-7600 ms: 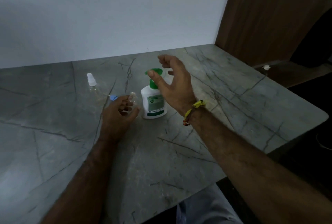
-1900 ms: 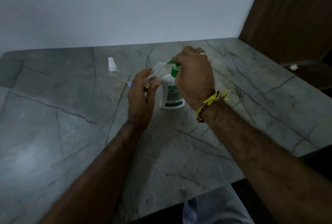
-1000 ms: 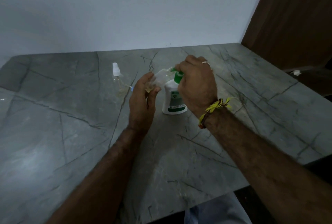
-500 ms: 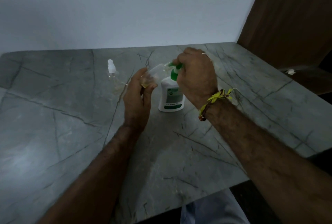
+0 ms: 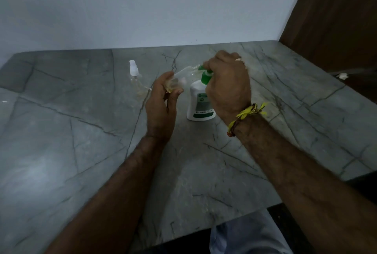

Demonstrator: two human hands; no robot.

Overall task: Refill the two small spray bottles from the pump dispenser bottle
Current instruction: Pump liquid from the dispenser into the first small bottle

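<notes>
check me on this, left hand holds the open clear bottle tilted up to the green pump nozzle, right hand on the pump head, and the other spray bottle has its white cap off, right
Not quite. The other spray bottle has its white cap on, as the head view shows; it stands on the table. The rest holds: the left hand holds the open clear bottle tilted to the green pump nozzle, and the right hand is on the pump head.

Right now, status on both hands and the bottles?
Left hand holds open spray bottle tilted at pump spout. Right hand on pump bottle head. Second spray bottle capped, standing apart.

L hand (image 5: 161, 101) fingers curled, gripping; R hand (image 5: 226, 82) fisted, knuckles up
</notes>
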